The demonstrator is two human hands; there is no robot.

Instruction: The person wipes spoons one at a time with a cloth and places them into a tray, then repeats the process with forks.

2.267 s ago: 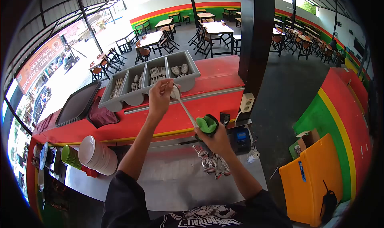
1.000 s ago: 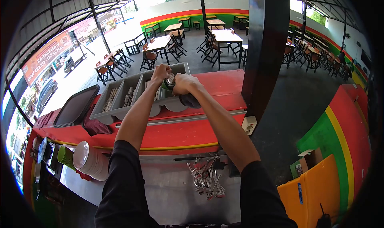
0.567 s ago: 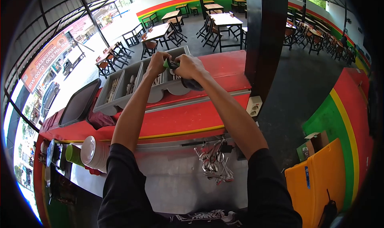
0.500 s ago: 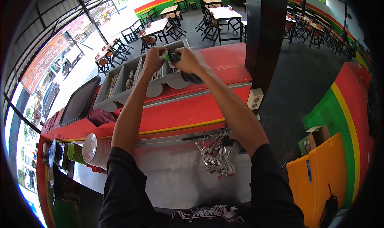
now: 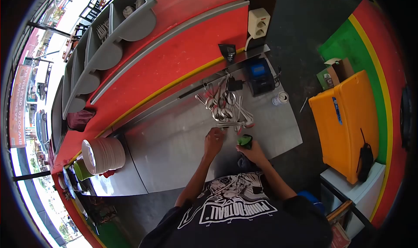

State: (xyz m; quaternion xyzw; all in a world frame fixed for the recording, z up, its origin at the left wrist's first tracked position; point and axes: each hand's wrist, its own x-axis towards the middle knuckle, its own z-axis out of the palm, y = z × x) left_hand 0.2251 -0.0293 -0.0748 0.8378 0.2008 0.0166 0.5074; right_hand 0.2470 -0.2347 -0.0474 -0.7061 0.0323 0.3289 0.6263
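My left hand (image 5: 214, 140) is at the front edge of a pile of spoons and forks (image 5: 225, 108) on the steel counter (image 5: 170, 139). Its fingers are curled in, and I cannot tell what, if anything, is in them. To its right, my right hand (image 5: 252, 151) grips a small green and black item (image 5: 245, 141), with a dark grey cloth (image 5: 244, 163) hanging below that hand. The grey cutlery tray (image 5: 135, 28) stands on the red ledge at upper left, with forks (image 5: 102, 29) and spoons in its compartments.
Stacked plates (image 5: 111, 154) and green bowls (image 5: 81, 169) stand at the counter's left end. A black device with a blue panel (image 5: 260, 76) and a can (image 5: 281, 98) are at the right. A yellow-orange box (image 5: 344, 122) stands beyond the counter.
Both hands have come down from the cutlery tray to the counter beside the cutlery pile. The green item has come along in my right hand. The view has tilted down.
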